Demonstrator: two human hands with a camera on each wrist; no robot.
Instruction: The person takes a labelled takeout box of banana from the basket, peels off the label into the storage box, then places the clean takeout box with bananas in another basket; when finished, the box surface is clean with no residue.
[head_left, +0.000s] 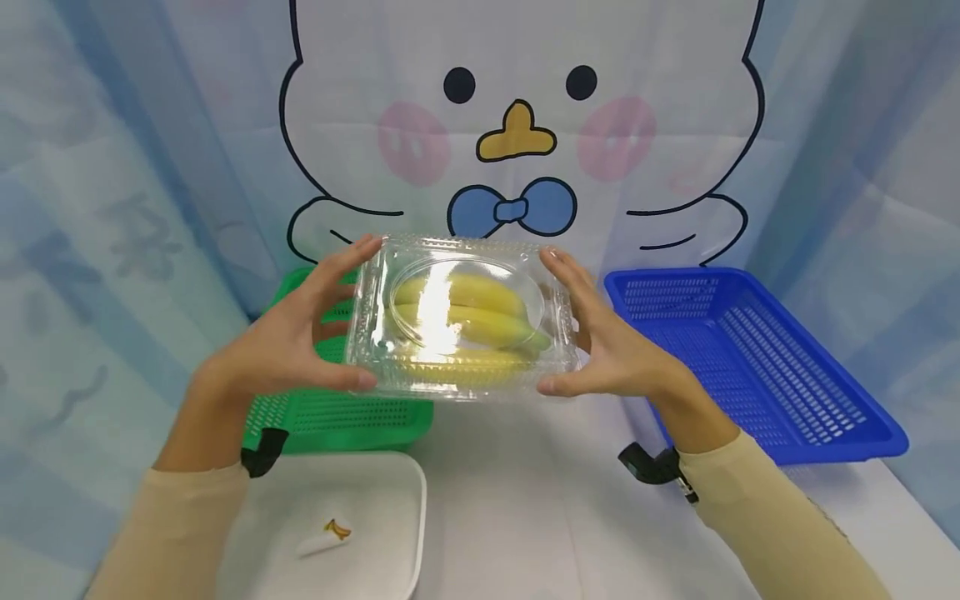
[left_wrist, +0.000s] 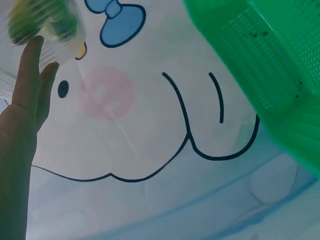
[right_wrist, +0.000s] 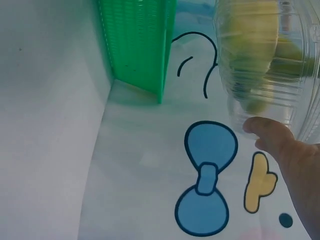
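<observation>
A clear plastic clamshell box with several yellow bananas inside is held up in the air, tilted so its lid faces the head camera. My left hand grips its left end, thumb at the near corner and fingers at the far one. At the right end my right hand grips it the same way. The right wrist view shows the box's ribbed side with fingers touching its edge. In the left wrist view the box is cut off at the corner.
Behind the left hand stands a green basket. Nearer is a white tray with a small banana-printed item in it. A blue basket sits at the right of the white table. A printed curtain hangs behind.
</observation>
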